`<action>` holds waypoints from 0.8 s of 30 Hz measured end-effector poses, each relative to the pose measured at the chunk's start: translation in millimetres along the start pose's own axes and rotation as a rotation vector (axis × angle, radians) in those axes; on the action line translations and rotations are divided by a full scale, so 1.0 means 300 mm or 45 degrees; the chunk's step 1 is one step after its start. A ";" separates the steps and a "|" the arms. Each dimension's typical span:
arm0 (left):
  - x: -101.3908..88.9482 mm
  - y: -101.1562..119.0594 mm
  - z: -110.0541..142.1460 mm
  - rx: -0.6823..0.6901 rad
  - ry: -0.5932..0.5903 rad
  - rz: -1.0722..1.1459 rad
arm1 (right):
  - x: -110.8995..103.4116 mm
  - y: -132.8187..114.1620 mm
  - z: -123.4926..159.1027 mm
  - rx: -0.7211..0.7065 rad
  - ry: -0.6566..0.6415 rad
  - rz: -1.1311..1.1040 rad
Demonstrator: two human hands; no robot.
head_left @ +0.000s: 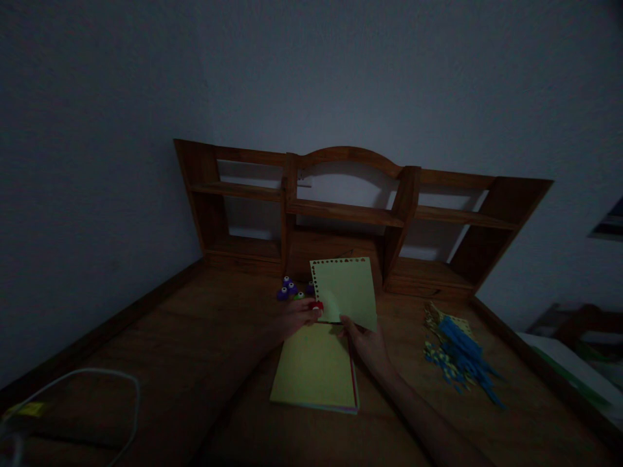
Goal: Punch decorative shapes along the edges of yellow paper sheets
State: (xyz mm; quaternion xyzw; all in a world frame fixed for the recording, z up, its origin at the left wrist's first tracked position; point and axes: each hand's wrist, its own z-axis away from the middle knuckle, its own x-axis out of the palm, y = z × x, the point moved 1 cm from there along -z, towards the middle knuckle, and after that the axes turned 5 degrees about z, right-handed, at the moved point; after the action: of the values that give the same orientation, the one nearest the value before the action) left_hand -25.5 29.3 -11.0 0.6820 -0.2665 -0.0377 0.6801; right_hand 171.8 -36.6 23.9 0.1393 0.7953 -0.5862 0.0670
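My left hand point(302, 313) is closed around a small red craft punch point(317, 305), set against the left edge of a pale yellow sheet of paper point(346, 285). Small shaped holes run along the sheet's top edge and down its left edge. My right hand point(363, 337) pinches the sheet's lower edge, thumb on top, and holds it tilted up. Below both hands lies a stack of coloured paper point(316, 373), yellow on top. Behind my left hand stand several purple punches point(287, 290) and a green punch point(298, 296), partly hidden.
A wooden shelf unit point(345, 211) rises at the back of the wooden desk point(219, 337). On the right lies a pile of blue paper strips point(460, 350) with yellow scraps point(438, 363). A white cable point(136, 389) loops at the lower left beside a yellow object point(29, 409).
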 end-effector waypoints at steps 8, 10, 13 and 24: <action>0.003 0.009 0.004 0.002 0.073 -0.037 | 0.006 0.001 0.006 0.049 0.002 0.012; 0.007 0.014 0.010 -0.001 0.088 -0.048 | 0.007 0.002 0.009 0.006 0.002 0.017; 0.014 0.023 0.017 0.007 0.105 -0.074 | 0.006 0.003 0.012 -0.078 -0.007 0.063; 0.024 0.029 0.021 -0.012 0.203 -0.136 | 0.009 0.006 0.016 -0.130 -0.008 0.109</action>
State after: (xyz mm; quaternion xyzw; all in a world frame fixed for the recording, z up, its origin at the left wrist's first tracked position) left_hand -24.5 21.1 -0.8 0.6927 -0.1745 -0.0207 0.6995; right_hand 169.5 -40.1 20.0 0.1676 0.8173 -0.5419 0.1015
